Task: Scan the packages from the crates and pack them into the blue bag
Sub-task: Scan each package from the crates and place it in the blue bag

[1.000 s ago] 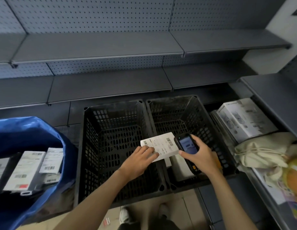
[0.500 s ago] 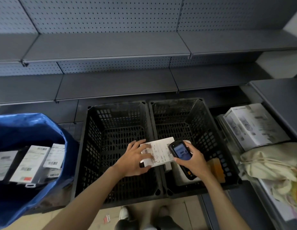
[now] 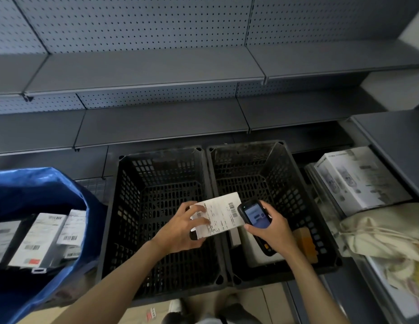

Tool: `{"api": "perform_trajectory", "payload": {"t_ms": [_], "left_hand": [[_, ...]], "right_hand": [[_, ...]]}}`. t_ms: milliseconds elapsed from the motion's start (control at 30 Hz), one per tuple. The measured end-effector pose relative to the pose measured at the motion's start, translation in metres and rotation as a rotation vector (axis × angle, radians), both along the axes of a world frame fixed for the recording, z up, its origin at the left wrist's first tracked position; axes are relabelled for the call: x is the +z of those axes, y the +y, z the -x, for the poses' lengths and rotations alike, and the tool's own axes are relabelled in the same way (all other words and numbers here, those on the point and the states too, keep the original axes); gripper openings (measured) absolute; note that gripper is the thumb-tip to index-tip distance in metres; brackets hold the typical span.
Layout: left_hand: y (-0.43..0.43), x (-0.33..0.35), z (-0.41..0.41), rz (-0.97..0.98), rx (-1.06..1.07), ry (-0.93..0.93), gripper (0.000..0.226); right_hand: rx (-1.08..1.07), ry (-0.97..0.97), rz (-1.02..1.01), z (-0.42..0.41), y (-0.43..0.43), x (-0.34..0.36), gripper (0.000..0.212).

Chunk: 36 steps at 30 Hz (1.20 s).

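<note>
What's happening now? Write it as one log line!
step: scanning | left hand: holds white package | right hand: holds scanner by its label | blue bag: packages inside

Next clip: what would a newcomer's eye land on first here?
At centre, the left hand holds a white labelled package above two black crates while the right hand holds a handheld scanner beside it. At left, the blue bag already holds several labelled packages.
</note>
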<state>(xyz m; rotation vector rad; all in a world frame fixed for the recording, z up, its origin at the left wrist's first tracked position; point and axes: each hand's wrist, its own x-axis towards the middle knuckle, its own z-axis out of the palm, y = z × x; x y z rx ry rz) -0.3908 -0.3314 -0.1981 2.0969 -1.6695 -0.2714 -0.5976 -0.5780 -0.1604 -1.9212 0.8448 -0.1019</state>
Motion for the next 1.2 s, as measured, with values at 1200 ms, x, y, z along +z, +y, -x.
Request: {"api": "perform_trajectory", "payload": {"t_ms": [1200], "left_hand": [[0.123,0.06,-0.116,-0.087,0.105,-0.293,0.054]], "right_hand": [[0.81,0.44,1.037,-0.116,0.068,0.167,0.097]]}}
